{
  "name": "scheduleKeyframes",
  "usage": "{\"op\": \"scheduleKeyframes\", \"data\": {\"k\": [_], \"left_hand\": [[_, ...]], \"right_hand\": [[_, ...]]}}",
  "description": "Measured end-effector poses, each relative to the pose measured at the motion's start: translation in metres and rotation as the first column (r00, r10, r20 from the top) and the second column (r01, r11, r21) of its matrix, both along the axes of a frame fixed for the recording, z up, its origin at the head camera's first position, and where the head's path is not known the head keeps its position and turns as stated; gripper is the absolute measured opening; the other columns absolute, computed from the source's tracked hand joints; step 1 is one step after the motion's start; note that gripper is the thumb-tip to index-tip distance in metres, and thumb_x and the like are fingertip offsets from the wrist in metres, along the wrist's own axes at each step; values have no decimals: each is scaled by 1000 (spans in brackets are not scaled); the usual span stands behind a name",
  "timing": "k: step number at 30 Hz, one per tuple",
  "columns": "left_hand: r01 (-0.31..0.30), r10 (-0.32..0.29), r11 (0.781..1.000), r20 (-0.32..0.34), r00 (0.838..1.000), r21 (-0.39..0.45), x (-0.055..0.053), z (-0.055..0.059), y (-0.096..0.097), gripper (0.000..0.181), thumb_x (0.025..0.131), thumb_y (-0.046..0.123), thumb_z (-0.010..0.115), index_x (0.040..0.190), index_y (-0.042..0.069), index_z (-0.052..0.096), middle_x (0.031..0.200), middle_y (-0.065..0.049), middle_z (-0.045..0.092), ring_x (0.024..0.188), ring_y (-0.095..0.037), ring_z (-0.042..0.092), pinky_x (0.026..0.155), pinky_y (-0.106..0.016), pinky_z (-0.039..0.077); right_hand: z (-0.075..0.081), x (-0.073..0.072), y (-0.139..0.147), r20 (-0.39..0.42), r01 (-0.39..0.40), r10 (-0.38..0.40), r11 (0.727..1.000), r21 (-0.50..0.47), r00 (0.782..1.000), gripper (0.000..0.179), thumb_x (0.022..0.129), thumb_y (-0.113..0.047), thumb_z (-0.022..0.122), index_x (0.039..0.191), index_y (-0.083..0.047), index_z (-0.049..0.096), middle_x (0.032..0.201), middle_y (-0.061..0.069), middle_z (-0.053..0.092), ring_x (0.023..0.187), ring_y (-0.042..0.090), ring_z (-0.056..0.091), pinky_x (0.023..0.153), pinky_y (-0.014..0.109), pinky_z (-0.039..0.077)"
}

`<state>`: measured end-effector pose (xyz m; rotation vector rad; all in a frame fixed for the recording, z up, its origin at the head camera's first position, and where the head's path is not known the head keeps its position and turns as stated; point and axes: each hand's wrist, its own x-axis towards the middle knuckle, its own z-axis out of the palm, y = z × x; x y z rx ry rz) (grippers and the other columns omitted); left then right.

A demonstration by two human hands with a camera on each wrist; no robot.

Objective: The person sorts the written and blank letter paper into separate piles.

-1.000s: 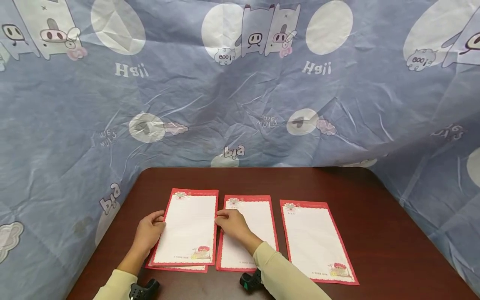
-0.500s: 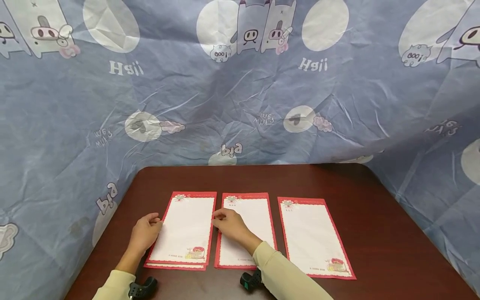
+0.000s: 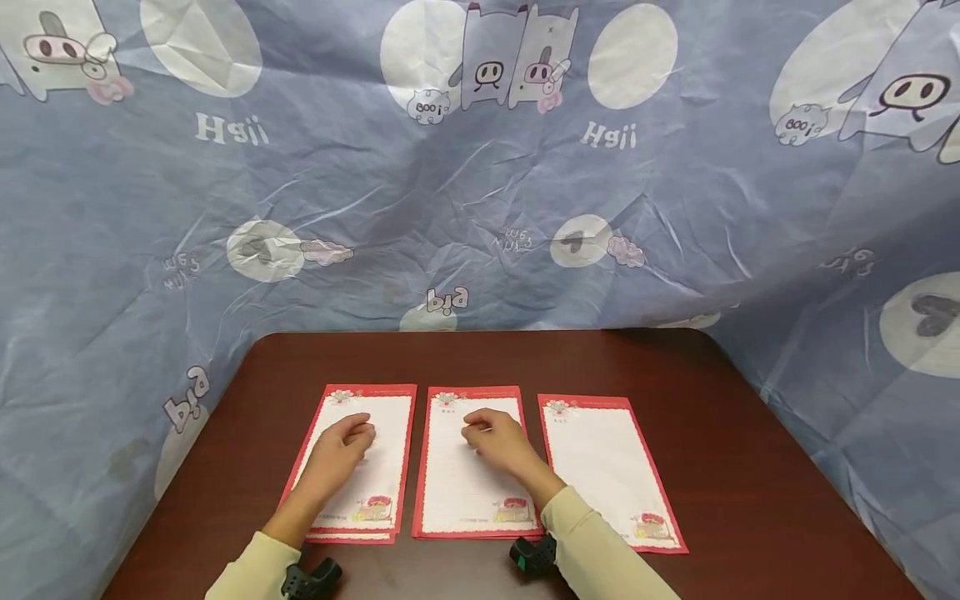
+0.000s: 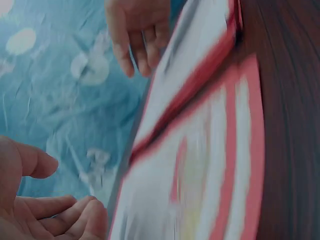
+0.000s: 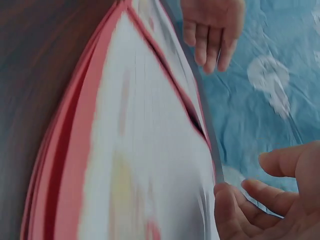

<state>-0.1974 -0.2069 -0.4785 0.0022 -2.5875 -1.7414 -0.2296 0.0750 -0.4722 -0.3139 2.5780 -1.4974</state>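
Three groups of red-bordered white paper sheets lie side by side on the table. My left hand [image 3: 333, 454] is over the left stack of sheets [image 3: 386, 467], fingers loosely bent with nothing between them. A lower sheet's red edge shows below the top one at the near end. Over the middle stack [image 3: 446, 479] is my right hand [image 3: 501, 442], also relaxed and holding nothing. The right sheet [image 3: 600, 467] lies a little apart, partly behind the right sleeve. In the left wrist view, the left hand's thumb and fingers [image 4: 37, 162] are apart, away from the blurred paper.
The dark brown table [image 3: 750, 483] extends right of the sheets and behind them. A blue cartoon-printed cloth [image 3: 420, 192] hangs behind and beside it. A black wrist device [image 3: 311, 579] sits at the left cuff, another black wrist device [image 3: 534, 554] at the right.
The top left sheet, held at both side edges a second ago, was lowered and lined up closer with the stack. Both hands have since let go and moved right; the view has turned slightly right.
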Motion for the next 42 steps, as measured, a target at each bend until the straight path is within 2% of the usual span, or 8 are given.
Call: {"op": "scheduleKeyframes", "data": {"k": [4, 8, 12, 17, 25, 31, 38, 42], "left_hand": [[111, -112, 991, 9, 994, 76, 1, 5, 21, 47, 103, 11, 58, 143, -11, 47, 131, -25, 60, 119, -36, 61, 90, -39, 55], [195, -198, 978, 37, 979, 75, 1, 8, 37, 53, 103, 14, 59, 147, -11, 43, 138, -26, 57, 124, -37, 58, 97, -47, 51], [233, -236, 971, 79, 968, 46, 0, 9, 49, 55, 104, 18, 59, 148, -11, 41, 142, -26, 53, 128, -39, 54, 101, -50, 48], [235, -233, 972, 80, 969, -18, 3, 5, 58, 54, 103, 17, 59, 144, -13, 44, 140, -29, 54, 129, -43, 53, 102, -52, 47], [179, -170, 976, 76, 982, -121, 6, -1, 64, 54, 97, 19, 68, 139, -10, 53, 129, -24, 61, 107, -30, 63, 83, -44, 55], [199, -191, 974, 78, 978, -105, 9, -1, 67, 58, 95, 19, 71, 141, -11, 51, 139, -26, 56, 122, -38, 58, 92, -48, 54], [190, -187, 972, 35, 982, -138, 11, 0, 71, 56, 95, 19, 71, 141, -9, 53, 135, -25, 59, 123, -39, 56, 101, -55, 46], [173, -174, 978, 2, 985, -117, 12, -1, 74, 53, 96, 18, 70, 140, -6, 55, 136, -23, 59, 124, -39, 56, 101, -55, 46]], "right_hand": [[0, -1, 25, -37, 98, -97, 995, 29, 995, 31, 98, -16, 64, 122, 3, 68, 102, 6, 70, 84, 22, 69, 68, 32, 56], [1, -2, 47, -104, 193, -182, 975, 112, 978, 29, 97, -17, 65, 119, 0, 69, 100, 4, 71, 87, 21, 68, 72, 37, 56], [-4, 0, 58, -137, 239, -217, 954, 180, 967, 25, 95, -19, 67, 114, -3, 72, 98, 3, 71, 91, 22, 68, 78, 42, 55], [-17, 8, 60, -134, 232, -210, 956, 178, 968, 20, 92, -17, 69, 109, -6, 73, 91, -1, 71, 82, 16, 65, 73, 38, 53], [-16, 14, 61, -152, 244, -220, 956, 162, 964, 19, 92, -16, 71, 107, -5, 74, 88, -2, 72, 82, 15, 67, 74, 38, 53], [-14, 17, 64, -161, 262, -235, 950, 170, 958, 21, 90, -15, 71, 107, -4, 74, 88, -2, 72, 84, 17, 68, 76, 40, 54], [-14, 16, 66, -190, 295, -268, 946, 134, 944, 20, 88, -12, 71, 106, -5, 75, 88, -2, 72, 84, 16, 70, 78, 39, 55], [-15, 16, 68, -172, 324, -306, 942, 90, 936, 21, 85, -9, 73, 105, -6, 75, 86, -3, 70, 79, 13, 68, 73, 34, 54]]}}
